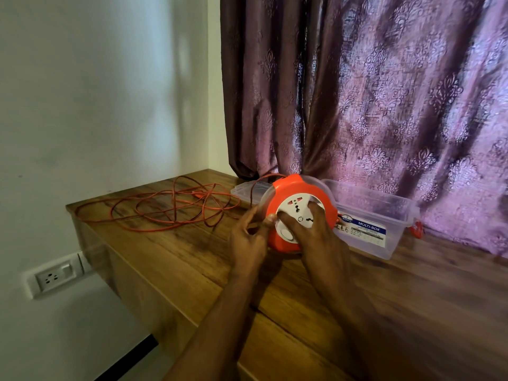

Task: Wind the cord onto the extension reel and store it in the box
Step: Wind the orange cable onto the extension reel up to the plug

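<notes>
My right hand (310,229) presses spread fingers on the reel (299,213)'s white face; my left hand (248,235) seems to pinch its rim; cord (165,207) sprawls left of my grip; the box (384,215) sits just behind.

Orange reel (299,196); orange cord (165,207); purple damask-patterned curtain (384,92).

one head-worn view – looking forward and down, close over the wooden table (170,259) – no second view.
</notes>
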Available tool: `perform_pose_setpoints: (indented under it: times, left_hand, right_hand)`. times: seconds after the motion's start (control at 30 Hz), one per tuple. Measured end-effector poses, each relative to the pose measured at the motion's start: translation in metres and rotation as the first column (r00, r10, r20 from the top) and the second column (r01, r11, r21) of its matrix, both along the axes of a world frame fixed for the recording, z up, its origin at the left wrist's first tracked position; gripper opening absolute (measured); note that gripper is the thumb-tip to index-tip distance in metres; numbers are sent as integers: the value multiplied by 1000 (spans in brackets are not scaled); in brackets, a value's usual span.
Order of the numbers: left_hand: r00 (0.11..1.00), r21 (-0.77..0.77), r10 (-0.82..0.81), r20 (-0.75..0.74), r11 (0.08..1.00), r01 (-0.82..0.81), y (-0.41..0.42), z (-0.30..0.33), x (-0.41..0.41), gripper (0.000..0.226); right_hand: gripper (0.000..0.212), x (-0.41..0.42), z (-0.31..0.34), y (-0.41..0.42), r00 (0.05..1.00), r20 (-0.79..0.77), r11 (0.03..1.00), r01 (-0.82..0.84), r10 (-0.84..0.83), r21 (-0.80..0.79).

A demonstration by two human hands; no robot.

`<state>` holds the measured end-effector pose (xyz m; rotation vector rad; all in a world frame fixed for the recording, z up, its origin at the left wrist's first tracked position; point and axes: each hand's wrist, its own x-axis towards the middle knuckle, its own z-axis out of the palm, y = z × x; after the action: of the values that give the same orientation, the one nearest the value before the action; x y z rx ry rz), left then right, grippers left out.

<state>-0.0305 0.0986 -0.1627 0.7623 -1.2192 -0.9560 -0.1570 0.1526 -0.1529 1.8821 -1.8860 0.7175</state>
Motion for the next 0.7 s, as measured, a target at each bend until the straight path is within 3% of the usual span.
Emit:
perform_pose_setpoints:
  times: [0.23, 0.43, 0.5, 0.6, 0.7]
  left_hand:
    - [1000, 17, 5, 5, 1000, -5, -2, -3, -1, 42]
    - [1000, 18, 2, 1, 1000, -2, 1, -1, -1, 44]
    - [1000, 27, 0, -2, 1000, 0, 1, -1, -1, 44]
    - [1000, 32, 10, 9, 999, -11, 0, -2, -2, 43]
    - [998, 20, 60, 8, 998, -60, -1, -3, -2, 48]
  right_hand:
    - [60, 0, 1, -1, 994, 78, 989, 80, -71, -126]
    - [57, 14, 6, 3, 882, 465, 978, 162, -84, -131]
    - [53, 16, 5, 3, 852, 519, 980, 155, -68, -125]
    - [53, 11, 2, 2, 904, 413, 971, 186, -110, -149]
    - [47, 7, 2, 2, 965, 261, 958, 106, -34, -267]
